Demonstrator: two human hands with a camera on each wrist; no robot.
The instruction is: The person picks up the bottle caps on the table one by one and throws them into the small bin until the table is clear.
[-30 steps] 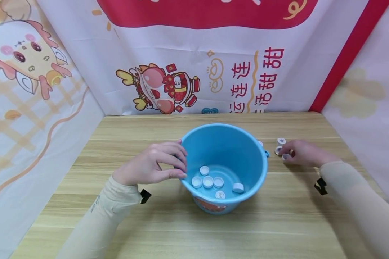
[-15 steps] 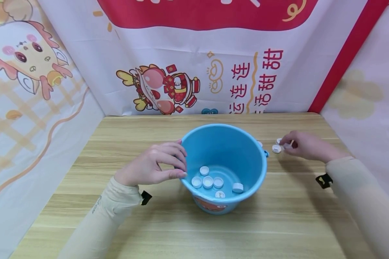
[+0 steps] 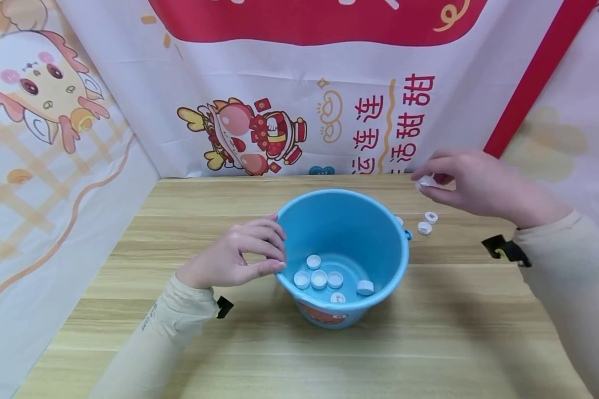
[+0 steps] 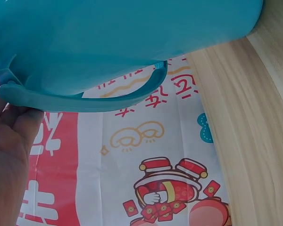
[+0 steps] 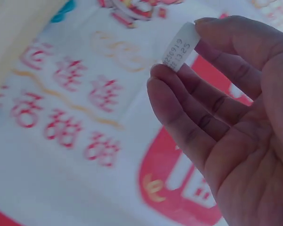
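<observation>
A light blue bucket [image 3: 341,221] stands on the table, and my left hand [image 3: 244,249] grips the left side of its rim. Several white bottle caps [image 3: 319,279] lie on its bottom. To the right of the bucket, my right hand [image 3: 471,185] is raised over the table and pinches one white bottle cap [image 3: 426,182] between thumb and fingers. Small printed digits show on that cap's side [image 5: 179,46] in the right wrist view. The bucket's handle [image 4: 108,101] hangs down its outer wall in the left wrist view.
Two more caps [image 3: 431,217] lie on the wooden table [image 3: 289,360] right of the bucket. A further cap [image 3: 400,220] is partly hidden behind the bucket's rim. A printed cloth [image 3: 279,66] hangs behind the table, with others at both sides.
My right hand has picked a cap off the table beside the other two and lifted it up. My left hand and the bucket have stayed put.
</observation>
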